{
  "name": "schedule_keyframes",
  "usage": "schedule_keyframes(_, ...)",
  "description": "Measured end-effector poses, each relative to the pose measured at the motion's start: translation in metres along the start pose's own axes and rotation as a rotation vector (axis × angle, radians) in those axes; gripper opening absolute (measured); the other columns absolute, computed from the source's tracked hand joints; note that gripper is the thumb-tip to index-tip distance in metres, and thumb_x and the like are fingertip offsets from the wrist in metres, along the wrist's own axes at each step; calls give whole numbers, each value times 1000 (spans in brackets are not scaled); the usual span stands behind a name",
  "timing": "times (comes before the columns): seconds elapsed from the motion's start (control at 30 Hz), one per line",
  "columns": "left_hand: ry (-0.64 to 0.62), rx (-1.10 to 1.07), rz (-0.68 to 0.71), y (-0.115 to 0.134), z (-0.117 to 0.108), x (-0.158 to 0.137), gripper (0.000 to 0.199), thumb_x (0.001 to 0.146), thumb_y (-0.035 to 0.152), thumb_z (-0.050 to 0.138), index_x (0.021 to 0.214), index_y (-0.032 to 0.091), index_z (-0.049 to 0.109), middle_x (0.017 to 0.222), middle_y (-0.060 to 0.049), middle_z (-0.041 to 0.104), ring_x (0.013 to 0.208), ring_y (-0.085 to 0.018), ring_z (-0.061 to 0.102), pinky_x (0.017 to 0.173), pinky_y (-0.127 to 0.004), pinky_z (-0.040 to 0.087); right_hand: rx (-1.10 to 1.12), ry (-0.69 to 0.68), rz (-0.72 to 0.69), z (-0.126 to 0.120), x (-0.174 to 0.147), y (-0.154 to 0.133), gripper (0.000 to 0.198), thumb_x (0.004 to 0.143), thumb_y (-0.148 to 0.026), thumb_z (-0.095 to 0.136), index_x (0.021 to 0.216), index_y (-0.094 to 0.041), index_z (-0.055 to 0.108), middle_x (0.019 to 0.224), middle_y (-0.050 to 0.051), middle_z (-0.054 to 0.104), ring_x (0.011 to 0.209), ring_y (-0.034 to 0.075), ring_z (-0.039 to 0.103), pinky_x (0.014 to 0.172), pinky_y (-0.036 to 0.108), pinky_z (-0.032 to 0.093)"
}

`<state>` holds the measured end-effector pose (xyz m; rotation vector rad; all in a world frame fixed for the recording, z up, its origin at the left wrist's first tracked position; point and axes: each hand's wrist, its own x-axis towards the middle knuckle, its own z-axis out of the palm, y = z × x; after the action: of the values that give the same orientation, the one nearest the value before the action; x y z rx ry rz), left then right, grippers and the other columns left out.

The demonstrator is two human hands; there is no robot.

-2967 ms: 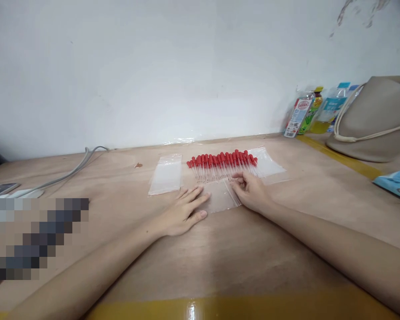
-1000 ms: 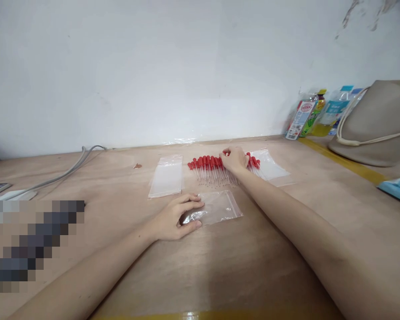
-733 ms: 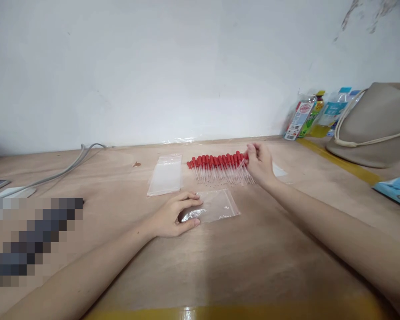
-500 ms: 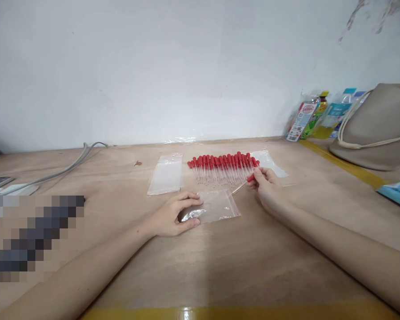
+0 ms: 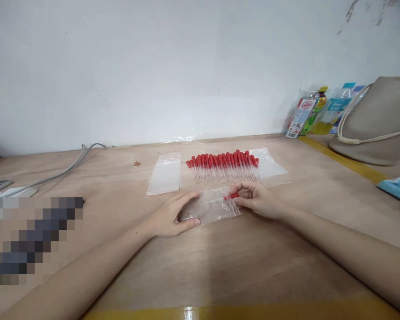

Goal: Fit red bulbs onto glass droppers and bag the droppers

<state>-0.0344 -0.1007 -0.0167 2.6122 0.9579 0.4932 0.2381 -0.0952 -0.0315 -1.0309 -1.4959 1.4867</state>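
Note:
A clear zip bag (image 5: 210,212) lies flat on the table, its mouth facing right. My left hand (image 5: 173,215) steadies the bag's left end, thumb on the near edge and fingers on the far edge. Between the thumb and fingers of my right hand (image 5: 256,200) is the red bulb of a dropper (image 5: 232,196). The dropper's thin clear tube runs inside the bag, and its bulb is at the mouth. Just beyond, a row of several red-bulbed droppers (image 5: 223,162) lies side by side, tips toward me.
Flat zip bags (image 5: 165,174) lie left of the row, and another clear bag (image 5: 271,164) lies behind its right end. A grey cable (image 5: 63,172) crosses the left side. Bottles (image 5: 333,111), a carton (image 5: 302,118) and a beige bag (image 5: 380,120) stand at right.
My right hand has moved left and slightly nearer with the dropper, whose tube has gone into the bag. My left hand stays on the bag.

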Motion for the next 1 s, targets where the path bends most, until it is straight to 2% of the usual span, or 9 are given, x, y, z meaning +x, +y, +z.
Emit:
schedule_keyframes(0.13, -7, -11, -3, -1, 1, 1, 61, 79, 40, 56, 132, 23, 32, 133, -8, 42, 118, -23, 44, 98, -39, 38, -145, 51, -80, 9, 3, 3, 32, 59, -38, 71, 73, -17, 52, 51, -8, 47, 46, 6, 44, 44, 19, 35)
schedule_keyframes(0.3, -10, -18, 5, -1, 1, 2, 60, 79, 41, 56, 131, 24, 32, 132, -8, 43, 118, -25, 44, 98, -41, 37, -295, 42, -154, 18, 7, 6, 30, 64, -44, 66, 61, -15, 58, 56, -3, 52, 51, 7, 44, 47, 21, 36)
schedule_keyframes(0.4, -13, -43, -4, 0, 1, 2, 53, 78, 41, 56, 125, 23, 38, 127, -8, 47, 114, -25, 47, 95, -41, 39, -336, 92, -157, 16, 9, 10, 26, 71, -41, 58, 71, -16, 64, 63, 0, 58, 56, 10, 49, 50, 23, 39)
schedule_keyframes(0.53, -8, -81, 11, 0, 1, 1, 37, 78, 38, 57, 107, 20, 44, 125, -10, 47, 113, -24, 47, 94, -39, 39, -398, 290, -114, 1, 15, 12, 26, 70, -35, 57, 86, -16, 63, 71, 3, 64, 57, 12, 53, 52, 25, 42)
schedule_keyframes(0.63, -8, -90, 11, 1, 0, 2, 35, 78, 38, 57, 104, 20, 43, 125, -11, 47, 113, -24, 47, 92, -40, 39, -576, 473, -206, -14, 25, 3, 21, 70, -31, 57, 83, -16, 63, 75, 4, 65, 63, 13, 56, 59, 26, 45)
schedule_keyframes(0.7, -6, -96, 11, 1, 0, 2, 34, 78, 38, 57, 103, 19, 43, 125, -12, 47, 112, -24, 47, 91, -40, 39, -736, 525, -244, -20, 37, -6, 17, 70, -30, 56, 80, -17, 64, 74, 3, 65, 65, 14, 57, 63, 27, 44)
schedule_keyframes(0.83, 3, -125, 0, 1, 1, 2, 30, 76, 37, 59, 96, 19, 42, 124, -12, 48, 110, -24, 49, 89, -38, 40, -929, 565, -141, -17, 69, -24, 15, 72, -30, 54, 77, -23, 67, 77, 1, 67, 75, 17, 59, 68, 29, 44)
schedule_keyframes(1.0, 0, -130, -9, 0, 1, 1, 29, 77, 38, 58, 91, 19, 42, 125, -13, 48, 110, -24, 49, 88, -38, 40, -1135, 670, -4, -5, 109, -32, 26, 77, -37, 48, 95, -27, 65, 95, 4, 66, 94, 24, 57, 76, 38, 43)
